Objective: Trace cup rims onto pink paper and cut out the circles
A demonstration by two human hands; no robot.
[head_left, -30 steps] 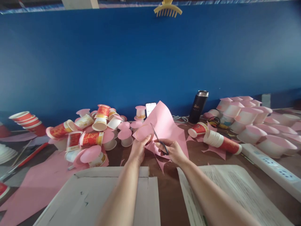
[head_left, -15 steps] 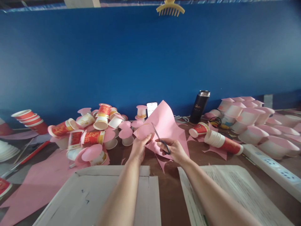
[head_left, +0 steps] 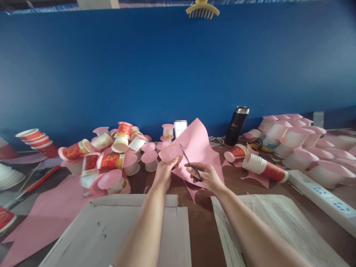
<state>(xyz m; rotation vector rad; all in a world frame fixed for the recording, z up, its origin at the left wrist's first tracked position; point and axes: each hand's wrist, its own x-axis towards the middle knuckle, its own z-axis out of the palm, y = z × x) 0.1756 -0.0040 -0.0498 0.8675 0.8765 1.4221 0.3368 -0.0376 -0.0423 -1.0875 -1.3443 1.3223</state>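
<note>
In the head view my left hand (head_left: 164,171) is closed on a sheet of pink paper (head_left: 196,142), thumb on top. Beside the thumb a round outline (head_left: 172,152) shows on the paper; what lies beneath it is hard to make out. My right hand (head_left: 207,177) grips dark-handled scissors (head_left: 198,174), fingers through the loops. Their blades point up and left, against the paper just right of the round part. Left of my hands lie several paper cups, some red and gold (head_left: 111,161), some capped with pink discs (head_left: 110,179).
A black flask (head_left: 237,126) stands at the back, right of the sheet. Stacked cups (head_left: 268,170), a white power strip (head_left: 324,194) and many pink-topped cups (head_left: 300,137) fill the right. White cardboard (head_left: 116,233) and a printed sheet (head_left: 278,230) lie in front. A blue partition (head_left: 155,66) rises behind.
The scissors stay against the pink paper and both hands hold nearly the same place. The whole view has shifted very slightly.
</note>
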